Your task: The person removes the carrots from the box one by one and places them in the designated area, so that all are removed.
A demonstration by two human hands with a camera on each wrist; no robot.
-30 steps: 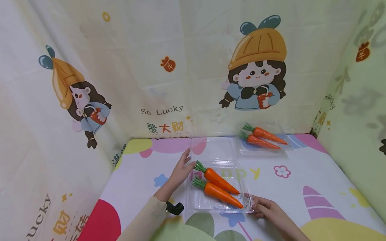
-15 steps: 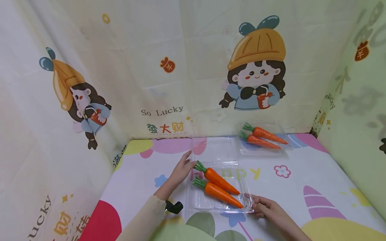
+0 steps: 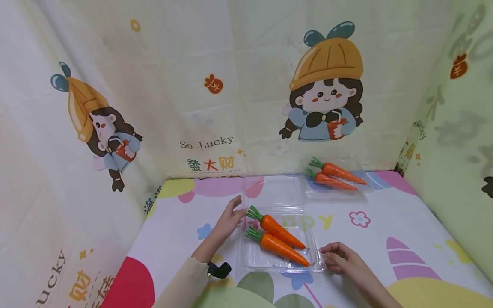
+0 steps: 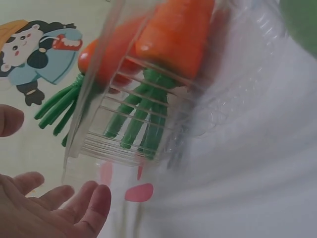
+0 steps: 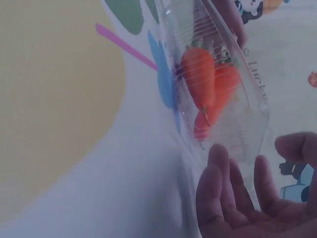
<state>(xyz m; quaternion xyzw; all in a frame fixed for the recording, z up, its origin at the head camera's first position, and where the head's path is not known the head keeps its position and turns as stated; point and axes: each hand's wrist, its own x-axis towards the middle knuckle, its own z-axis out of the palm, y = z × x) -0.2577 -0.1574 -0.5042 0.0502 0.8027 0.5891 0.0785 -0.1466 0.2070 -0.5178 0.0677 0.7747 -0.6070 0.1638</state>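
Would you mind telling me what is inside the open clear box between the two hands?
Two orange carrots with green tops lie side by side in the clear box. Nothing else shows; the mat beneath them is covered.

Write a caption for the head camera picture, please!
Two hands flank an open clear box holding two toy carrots.

Second clear tray [image 3: 335, 194] with two carrots [image 3: 337, 174] at rear right, cartoon-print backdrop [image 3: 325, 94], patterned table cover [image 3: 385, 222]
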